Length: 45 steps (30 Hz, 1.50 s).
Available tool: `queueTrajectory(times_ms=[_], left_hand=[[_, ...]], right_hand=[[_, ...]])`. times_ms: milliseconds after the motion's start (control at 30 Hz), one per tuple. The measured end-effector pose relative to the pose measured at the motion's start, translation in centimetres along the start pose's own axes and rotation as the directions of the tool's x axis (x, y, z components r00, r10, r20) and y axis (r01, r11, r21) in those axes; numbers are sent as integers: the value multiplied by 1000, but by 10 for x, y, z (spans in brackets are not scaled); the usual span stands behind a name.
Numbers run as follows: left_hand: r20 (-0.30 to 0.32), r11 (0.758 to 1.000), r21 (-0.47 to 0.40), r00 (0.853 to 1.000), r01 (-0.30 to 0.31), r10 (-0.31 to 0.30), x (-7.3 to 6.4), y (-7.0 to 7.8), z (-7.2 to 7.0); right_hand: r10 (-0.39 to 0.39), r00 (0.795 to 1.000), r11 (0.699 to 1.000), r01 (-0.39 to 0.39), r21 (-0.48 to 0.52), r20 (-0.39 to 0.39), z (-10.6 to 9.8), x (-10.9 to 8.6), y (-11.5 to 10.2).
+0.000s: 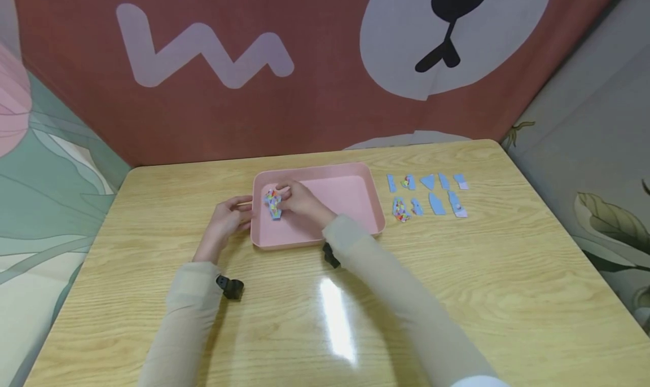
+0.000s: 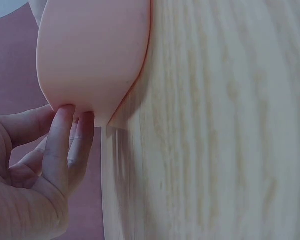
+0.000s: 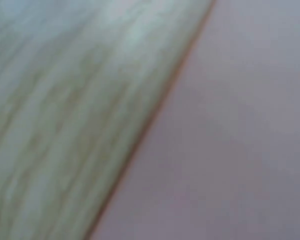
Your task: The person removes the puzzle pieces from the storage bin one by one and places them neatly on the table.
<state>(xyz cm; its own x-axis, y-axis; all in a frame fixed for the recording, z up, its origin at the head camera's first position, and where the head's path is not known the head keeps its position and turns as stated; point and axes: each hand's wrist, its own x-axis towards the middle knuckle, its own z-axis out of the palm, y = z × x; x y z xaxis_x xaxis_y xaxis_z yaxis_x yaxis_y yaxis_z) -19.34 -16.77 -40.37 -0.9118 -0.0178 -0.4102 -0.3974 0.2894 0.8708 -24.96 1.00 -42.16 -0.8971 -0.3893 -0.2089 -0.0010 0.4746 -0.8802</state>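
Observation:
A pink tray (image 1: 335, 192) lies on the wooden table. My left hand (image 1: 225, 223) is at its left end, the fingers fairly straight and the fingertips against the outer wall; the left wrist view shows these fingers (image 2: 60, 145) close up at the tray's end (image 2: 95, 55). Inside the tray, near its left side, several blue puzzle pieces (image 1: 275, 211) with a multicoloured pattern sit together. My right hand (image 1: 304, 199) reaches over the tray with thumb and forefinger pinching at the right edge of this cluster. In the right wrist view, that hand is out of sight.
To the right of the tray, loose blue puzzle pieces (image 1: 437, 204) lie in two rows on the table (image 1: 487, 285). Some carry coloured patches. Behind the table's far edge hangs a reddish cloth (image 1: 244, 116) with a printed animal face. A bright reflection lies on the near tabletop.

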Motion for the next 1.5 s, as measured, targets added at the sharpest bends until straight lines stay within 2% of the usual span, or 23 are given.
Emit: queueTrajectory(times_ms=[133,400,600,800,933,1333,1500], left_hand=[[-2,1000,-1,1000,0,0,0,0,0],[-1,1000,24,1000,2,-2,0,-1,-1],[0,1000,12,1000,7,-7,-1,-2,-1],[-3,1000,4,1000,11,-11,0,-3,1],[3,1000,10,1000,0,0,0,-4,0],[-4,1000,1,1000,8,-8,1,-2,1],[-7,1000,7,1000,11,-11,1,-1,0]], right_hand=[[43,999,986,-45,162,18,-12,-6,-3],[52,998,946,-59,318,32,-39,-20,-4],[61,998,932,-63,356,16,-60,-27,-1],[108,994,897,-106,429,19,-82,-36,5],[142,990,877,-122,465,-7,-97,-41,9],[165,985,874,-126,469,-42,-137,-55,20],[149,988,877,-113,467,-40,-151,-61,27]])
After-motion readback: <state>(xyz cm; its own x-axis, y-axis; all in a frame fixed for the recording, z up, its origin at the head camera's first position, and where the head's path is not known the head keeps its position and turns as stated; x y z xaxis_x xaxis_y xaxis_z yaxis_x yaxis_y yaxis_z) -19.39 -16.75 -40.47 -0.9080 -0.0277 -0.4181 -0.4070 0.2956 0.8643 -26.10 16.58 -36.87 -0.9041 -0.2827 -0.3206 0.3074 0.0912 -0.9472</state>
